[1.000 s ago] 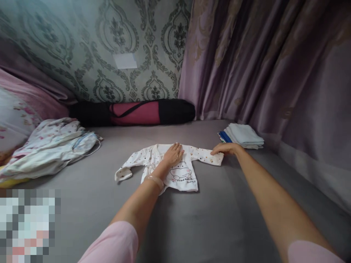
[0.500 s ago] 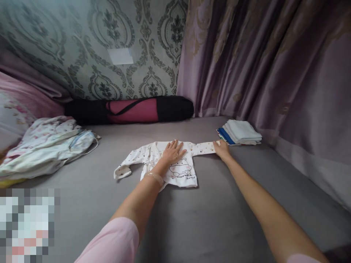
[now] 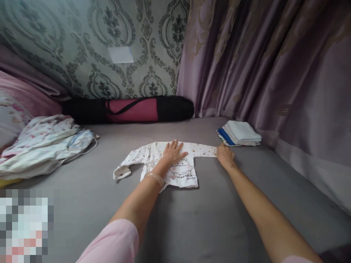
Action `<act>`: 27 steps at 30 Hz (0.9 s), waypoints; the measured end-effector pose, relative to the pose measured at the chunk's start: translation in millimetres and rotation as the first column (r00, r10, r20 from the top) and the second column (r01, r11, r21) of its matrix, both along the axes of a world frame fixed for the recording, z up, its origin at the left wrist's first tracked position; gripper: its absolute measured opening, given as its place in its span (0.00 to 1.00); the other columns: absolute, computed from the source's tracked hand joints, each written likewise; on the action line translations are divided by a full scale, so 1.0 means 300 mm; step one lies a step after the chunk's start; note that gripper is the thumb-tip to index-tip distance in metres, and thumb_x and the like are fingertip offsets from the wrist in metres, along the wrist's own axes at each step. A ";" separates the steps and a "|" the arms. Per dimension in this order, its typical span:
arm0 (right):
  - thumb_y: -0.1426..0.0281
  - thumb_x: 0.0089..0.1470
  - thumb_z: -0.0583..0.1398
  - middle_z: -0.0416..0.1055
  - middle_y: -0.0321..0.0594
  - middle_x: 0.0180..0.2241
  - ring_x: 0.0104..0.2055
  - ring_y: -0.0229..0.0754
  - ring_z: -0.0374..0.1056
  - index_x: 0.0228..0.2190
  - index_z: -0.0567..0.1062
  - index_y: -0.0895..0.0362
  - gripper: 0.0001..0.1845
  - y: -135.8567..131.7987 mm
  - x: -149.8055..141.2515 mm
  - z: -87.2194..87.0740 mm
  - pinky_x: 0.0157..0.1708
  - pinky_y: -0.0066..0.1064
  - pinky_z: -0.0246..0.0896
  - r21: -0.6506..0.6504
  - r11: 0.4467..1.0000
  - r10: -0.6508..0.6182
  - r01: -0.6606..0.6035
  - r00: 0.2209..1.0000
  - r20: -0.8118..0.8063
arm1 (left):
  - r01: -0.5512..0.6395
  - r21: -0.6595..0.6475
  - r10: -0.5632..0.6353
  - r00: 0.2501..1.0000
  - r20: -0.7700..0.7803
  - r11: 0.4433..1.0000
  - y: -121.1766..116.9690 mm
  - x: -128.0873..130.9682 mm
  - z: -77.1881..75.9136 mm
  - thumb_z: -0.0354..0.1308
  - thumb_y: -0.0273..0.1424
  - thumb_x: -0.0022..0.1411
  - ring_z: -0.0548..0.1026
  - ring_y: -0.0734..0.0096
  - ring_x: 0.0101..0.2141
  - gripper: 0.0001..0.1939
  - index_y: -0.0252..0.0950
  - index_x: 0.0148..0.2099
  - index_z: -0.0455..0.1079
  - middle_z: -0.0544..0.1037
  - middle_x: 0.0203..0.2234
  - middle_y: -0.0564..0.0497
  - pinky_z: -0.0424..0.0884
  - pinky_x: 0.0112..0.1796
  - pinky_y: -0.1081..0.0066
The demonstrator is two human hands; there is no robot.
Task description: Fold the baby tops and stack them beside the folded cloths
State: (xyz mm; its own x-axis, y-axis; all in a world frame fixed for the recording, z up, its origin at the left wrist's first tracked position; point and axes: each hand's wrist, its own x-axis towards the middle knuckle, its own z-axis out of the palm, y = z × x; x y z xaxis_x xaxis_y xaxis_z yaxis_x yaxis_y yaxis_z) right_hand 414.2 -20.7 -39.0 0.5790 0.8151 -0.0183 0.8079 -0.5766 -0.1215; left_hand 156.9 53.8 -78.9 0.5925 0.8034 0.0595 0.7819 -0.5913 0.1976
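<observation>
A small white baby shirt (image 3: 181, 179) lies spread on the grey sheet, with a cartoon animal and lettering on its front and dotted sleeves. Flat on its chest rests my left hand (image 3: 173, 152), fingers spread, a pale bangle (image 3: 155, 178) on that wrist. At the cuff of the right-hand sleeve (image 3: 205, 150), my right hand (image 3: 226, 156) is closed on the fabric; that sleeve is stretched out straight. The opposite sleeve (image 3: 128, 162) lies bent downward, its cuff folded open.
A folded stack of white and blue cloths (image 3: 241, 132) sits beyond my right hand. Rumpled clothes (image 3: 52, 142) are heaped at the left. A long black and maroon bag (image 3: 131, 110) lies along the wall, and purple curtains (image 3: 236, 58) hang at the right.
My right hand has moved slightly right and toward me, drawing the sleeve straighter and flatter. My left hand stays on the shirt's chest.
</observation>
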 end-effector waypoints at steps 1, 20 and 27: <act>0.68 0.65 0.45 0.69 0.62 0.50 0.51 0.56 0.68 0.52 0.65 0.66 0.20 0.002 0.005 0.008 0.46 0.42 0.62 -0.007 1.000 -0.010 0.010 1.000 -0.006 | 0.002 0.007 -0.002 1.000 0.002 1.000 0.000 0.000 -0.001 0.33 0.58 0.64 0.46 0.52 0.66 0.41 0.38 0.69 0.50 0.49 0.67 0.39 0.44 0.63 0.50; 0.55 0.65 0.37 0.42 0.56 0.67 0.69 0.53 0.35 0.65 0.49 0.72 0.39 0.045 -0.363 -0.081 0.65 0.44 0.29 0.012 0.896 0.443 -0.443 0.893 -0.076 | -0.044 -0.025 0.043 0.998 -0.056 0.999 -0.022 0.008 0.036 0.36 0.54 0.66 0.45 0.56 0.67 0.38 0.38 0.69 0.48 0.47 0.68 0.41 0.43 0.63 0.53; 0.55 0.65 0.36 0.41 0.53 0.68 0.69 0.54 0.35 0.66 0.50 0.61 0.36 0.014 -0.212 -0.079 0.65 0.49 0.30 -0.075 0.937 0.338 -0.342 0.939 -0.069 | -0.041 -0.029 0.039 0.997 -0.065 0.999 -0.019 0.008 0.034 0.34 0.57 0.64 0.45 0.56 0.67 0.40 0.39 0.69 0.48 0.47 0.68 0.43 0.43 0.63 0.54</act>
